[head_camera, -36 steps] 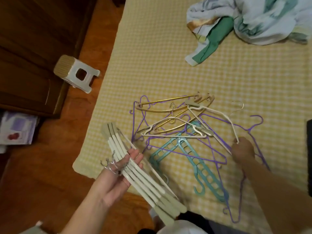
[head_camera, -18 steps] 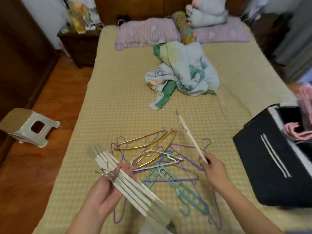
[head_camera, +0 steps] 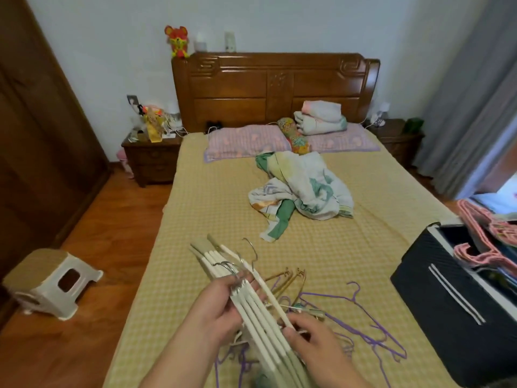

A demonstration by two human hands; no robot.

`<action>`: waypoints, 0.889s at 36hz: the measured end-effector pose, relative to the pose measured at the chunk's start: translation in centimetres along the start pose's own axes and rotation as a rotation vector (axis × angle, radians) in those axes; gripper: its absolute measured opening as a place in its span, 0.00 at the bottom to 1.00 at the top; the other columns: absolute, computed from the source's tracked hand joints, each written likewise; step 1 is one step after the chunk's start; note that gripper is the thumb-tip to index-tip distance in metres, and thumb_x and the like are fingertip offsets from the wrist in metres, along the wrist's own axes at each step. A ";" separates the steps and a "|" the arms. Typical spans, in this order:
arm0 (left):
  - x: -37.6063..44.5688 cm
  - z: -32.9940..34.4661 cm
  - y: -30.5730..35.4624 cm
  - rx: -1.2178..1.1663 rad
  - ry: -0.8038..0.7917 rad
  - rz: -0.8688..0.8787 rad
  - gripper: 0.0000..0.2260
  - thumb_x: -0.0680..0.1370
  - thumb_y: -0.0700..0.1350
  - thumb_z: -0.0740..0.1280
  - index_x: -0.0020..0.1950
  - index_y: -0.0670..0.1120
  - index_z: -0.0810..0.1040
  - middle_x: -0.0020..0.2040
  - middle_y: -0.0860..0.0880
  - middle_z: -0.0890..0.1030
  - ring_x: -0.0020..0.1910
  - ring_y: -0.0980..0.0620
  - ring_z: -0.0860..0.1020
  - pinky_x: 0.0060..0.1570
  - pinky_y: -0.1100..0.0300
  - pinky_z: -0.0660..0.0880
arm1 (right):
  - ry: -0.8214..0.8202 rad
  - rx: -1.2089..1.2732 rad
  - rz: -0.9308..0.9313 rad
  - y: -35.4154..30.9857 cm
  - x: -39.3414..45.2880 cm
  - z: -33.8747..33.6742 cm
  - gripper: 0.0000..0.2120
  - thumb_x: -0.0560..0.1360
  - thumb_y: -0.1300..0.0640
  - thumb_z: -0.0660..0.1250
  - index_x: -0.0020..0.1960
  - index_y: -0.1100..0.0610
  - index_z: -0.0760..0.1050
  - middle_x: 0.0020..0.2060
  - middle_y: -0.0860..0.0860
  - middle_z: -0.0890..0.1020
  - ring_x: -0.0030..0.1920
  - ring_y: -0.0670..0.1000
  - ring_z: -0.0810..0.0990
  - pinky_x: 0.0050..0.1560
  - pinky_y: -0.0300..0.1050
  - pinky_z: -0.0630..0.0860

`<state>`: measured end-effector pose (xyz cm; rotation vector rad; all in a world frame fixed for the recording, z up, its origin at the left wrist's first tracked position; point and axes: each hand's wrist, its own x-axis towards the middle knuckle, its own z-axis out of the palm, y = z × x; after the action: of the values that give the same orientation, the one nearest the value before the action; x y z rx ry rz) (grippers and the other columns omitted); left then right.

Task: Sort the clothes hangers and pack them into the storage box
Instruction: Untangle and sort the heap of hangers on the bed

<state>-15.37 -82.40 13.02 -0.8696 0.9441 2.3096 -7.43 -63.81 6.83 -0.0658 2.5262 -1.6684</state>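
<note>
Left hand [head_camera: 221, 301]: fingers curled round a bunch of white hangers [head_camera: 251, 301], hooks bunched by the thumb. Just added: one more white hanger, out at the side a moment ago, now laid on the bunch. Right hand [head_camera: 313, 343]: fingertips pinching that hanger. Under both, on the bed [head_camera: 349, 261]: gold and purple hangers [head_camera: 361, 312], still unsorted. Far right: black storage box [head_camera: 447, 289], open, pink hangers [head_camera: 481, 242] inside. White pile nearly ready for packing, probably.

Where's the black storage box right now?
The black storage box sits at the head view's right edge, on the yellow bed, holding pink hangers.
</note>
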 end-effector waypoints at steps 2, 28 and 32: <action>0.1 -0.1 -0.2 0.016 0.005 -0.001 0.10 0.83 0.37 0.59 0.53 0.36 0.79 0.47 0.37 0.84 0.50 0.40 0.81 0.47 0.42 0.79 | -0.016 -0.061 0.005 0.4 -0.1 0.4 0.15 0.78 0.55 0.71 0.53 0.33 0.81 0.48 0.38 0.81 0.53 0.40 0.78 0.49 0.30 0.71; 0.9 -4.9 -0.1 -0.111 0.119 0.006 0.11 0.84 0.37 0.59 0.61 0.35 0.79 0.58 0.40 0.83 0.52 0.42 0.82 0.45 0.42 0.76 | -0.163 0.338 0.471 3.3 -6.3 -2.0 0.07 0.80 0.56 0.69 0.44 0.56 0.81 0.36 0.50 0.78 0.37 0.48 0.75 0.47 0.41 0.77; 0.4 -4.2 -0.8 -0.086 0.124 0.042 0.11 0.84 0.36 0.60 0.64 0.36 0.78 0.58 0.40 0.83 0.53 0.42 0.82 0.44 0.44 0.76 | -0.058 0.256 0.437 4.2 -6.6 -1.5 0.06 0.77 0.60 0.71 0.41 0.54 0.80 0.34 0.48 0.78 0.38 0.47 0.76 0.47 0.43 0.78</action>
<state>-13.62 -84.92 10.09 -1.0481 0.9277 2.3694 -0.98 -60.13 4.03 0.4208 2.0662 -1.7467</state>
